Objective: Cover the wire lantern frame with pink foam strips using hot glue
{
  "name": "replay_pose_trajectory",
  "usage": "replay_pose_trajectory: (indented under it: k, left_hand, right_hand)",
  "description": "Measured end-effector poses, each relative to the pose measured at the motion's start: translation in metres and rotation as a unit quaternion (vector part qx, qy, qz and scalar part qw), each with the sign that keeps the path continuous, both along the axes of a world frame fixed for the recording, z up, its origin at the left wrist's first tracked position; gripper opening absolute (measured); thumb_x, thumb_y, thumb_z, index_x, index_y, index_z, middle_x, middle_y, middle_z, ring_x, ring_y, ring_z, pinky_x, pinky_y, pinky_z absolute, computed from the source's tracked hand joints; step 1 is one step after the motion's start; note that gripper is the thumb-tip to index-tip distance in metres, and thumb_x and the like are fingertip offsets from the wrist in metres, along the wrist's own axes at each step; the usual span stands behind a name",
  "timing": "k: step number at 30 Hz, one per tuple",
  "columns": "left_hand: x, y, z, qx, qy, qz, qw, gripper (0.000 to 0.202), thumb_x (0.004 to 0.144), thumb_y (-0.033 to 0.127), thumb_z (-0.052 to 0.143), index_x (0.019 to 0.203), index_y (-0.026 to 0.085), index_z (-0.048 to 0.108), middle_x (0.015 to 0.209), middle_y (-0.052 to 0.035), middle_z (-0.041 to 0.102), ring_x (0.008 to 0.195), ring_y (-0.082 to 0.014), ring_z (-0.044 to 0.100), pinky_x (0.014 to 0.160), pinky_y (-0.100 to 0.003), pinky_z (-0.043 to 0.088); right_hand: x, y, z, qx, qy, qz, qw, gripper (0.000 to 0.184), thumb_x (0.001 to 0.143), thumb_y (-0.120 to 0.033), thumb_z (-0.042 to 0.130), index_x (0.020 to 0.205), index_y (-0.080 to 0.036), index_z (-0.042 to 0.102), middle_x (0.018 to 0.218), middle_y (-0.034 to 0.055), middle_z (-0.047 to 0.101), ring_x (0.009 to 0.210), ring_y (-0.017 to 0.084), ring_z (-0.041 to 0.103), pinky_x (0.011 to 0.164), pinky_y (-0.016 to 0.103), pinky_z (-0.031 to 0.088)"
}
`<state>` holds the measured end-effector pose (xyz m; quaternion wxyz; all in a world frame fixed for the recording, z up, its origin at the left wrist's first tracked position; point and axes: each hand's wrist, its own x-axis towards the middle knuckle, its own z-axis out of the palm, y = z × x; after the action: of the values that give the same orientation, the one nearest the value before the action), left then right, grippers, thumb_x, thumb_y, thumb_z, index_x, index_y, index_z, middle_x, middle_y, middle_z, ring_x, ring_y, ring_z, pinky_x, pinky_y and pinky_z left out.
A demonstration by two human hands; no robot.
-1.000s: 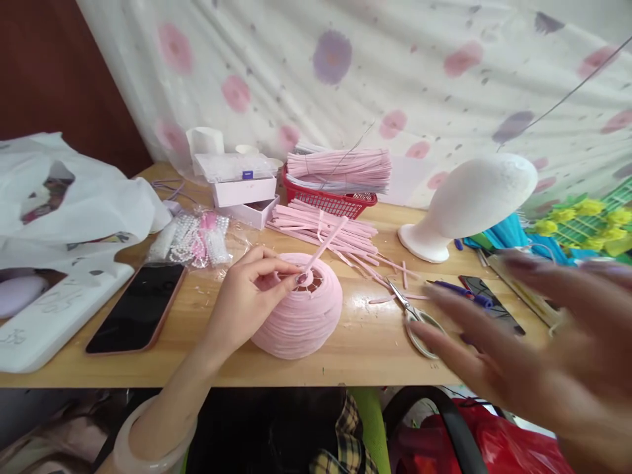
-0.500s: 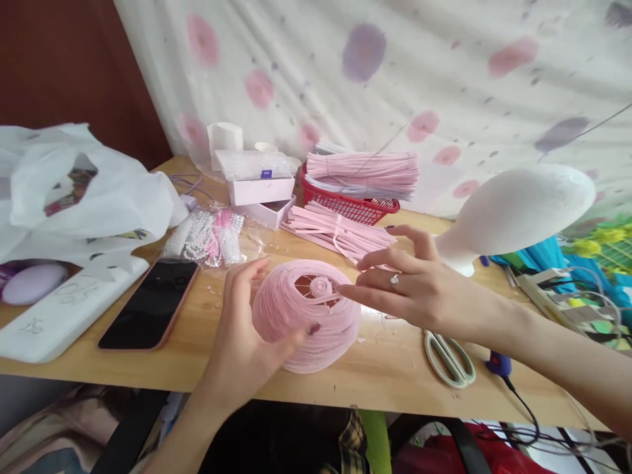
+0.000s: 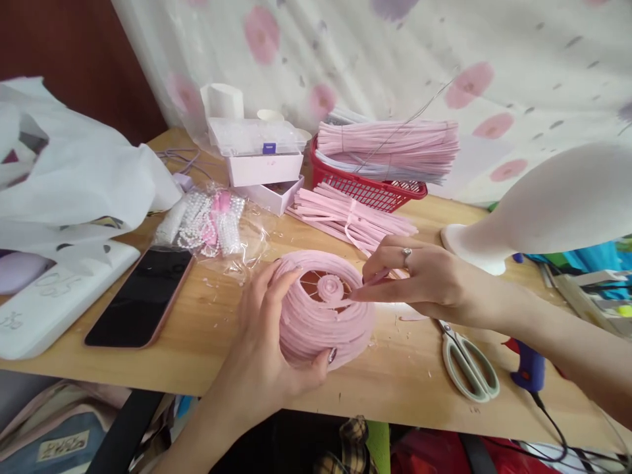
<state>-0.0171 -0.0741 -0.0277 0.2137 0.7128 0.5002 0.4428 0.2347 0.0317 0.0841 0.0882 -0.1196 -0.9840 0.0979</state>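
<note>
A round dome (image 3: pixel 316 329) wound with pink fuzzy chenille stems sits on the table in front of me. Its top opening shows thin wires and a pink spiral coil (image 3: pixel 330 289) in the middle. My left hand (image 3: pixel 269 342) is wrapped round the dome's left side, thumb at the front and fingers at the upper rim. At the right edge of the opening, my right hand (image 3: pixel 409 276), with a ring, pinches a pink chenille stem (image 3: pixel 371 282) that reaches toward the coil. Part of that stem is hidden by the fingers.
Green-handled scissors (image 3: pixel 471 365) and a purple glue gun (image 3: pixel 528 368) lie at right. Behind are a bundle of pink stems (image 3: pixel 350 214), a red basket (image 3: pixel 368 189) and a white foam head (image 3: pixel 557 204). A phone (image 3: pixel 141 296) and bagged beads (image 3: pixel 207 224) lie left.
My right hand's fingers have closed from a spread pose onto the pink stem. My left hand has moved further round the dome. The camera view has shifted.
</note>
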Motion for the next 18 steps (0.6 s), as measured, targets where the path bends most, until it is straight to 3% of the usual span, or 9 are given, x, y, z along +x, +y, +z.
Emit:
replay_pose_trajectory:
  k: [8, 13, 18]
  left_hand:
    - [-0.007, 0.012, 0.006, 0.034, 0.025, -0.053, 0.998, 0.062, 0.082, 0.02, 0.068, 0.136, 0.029, 0.038, 0.159, -0.014, 0.031, 0.152, -0.0325, 0.031, 0.122, -0.056, 0.033]
    - [-0.011, 0.015, 0.008, 0.009, 0.021, -0.062, 0.998, 0.067, 0.08, 0.019, 0.069, 0.137, 0.031, 0.036, 0.157, -0.0142, 0.033, 0.151, -0.0339, 0.034, 0.122, -0.058, 0.034]
    - [-0.013, 0.022, 0.01, -0.004, 0.029, -0.084, 0.996, 0.07, 0.079, 0.017, 0.067, 0.139, 0.033, 0.036, 0.16, -0.0128, 0.029, 0.153, -0.0342, 0.029, 0.123, -0.06, 0.031]
  right_hand:
    - [0.0, 0.007, 0.003, -0.015, -0.006, -0.011, 1.0, 0.057, 0.088, 0.009, 0.039, 0.129, -0.02, 0.066, 0.112, 0.0088, 0.066, 0.102, 0.015, 0.062, 0.08, 0.027, 0.052]
    - [-0.001, 0.019, -0.003, -0.079, 0.071, -0.01, 0.994, 0.04, 0.097, 0.002, 0.045, 0.119, -0.022, 0.07, 0.104, 0.008, 0.072, 0.099, 0.015, 0.067, 0.083, 0.03, 0.054]
    - [-0.004, 0.023, -0.006, -0.11, 0.053, -0.017, 0.992, 0.041, 0.098, 0.002, 0.042, 0.117, -0.02, 0.071, 0.106, 0.0092, 0.072, 0.1, 0.013, 0.068, 0.081, 0.026, 0.054]
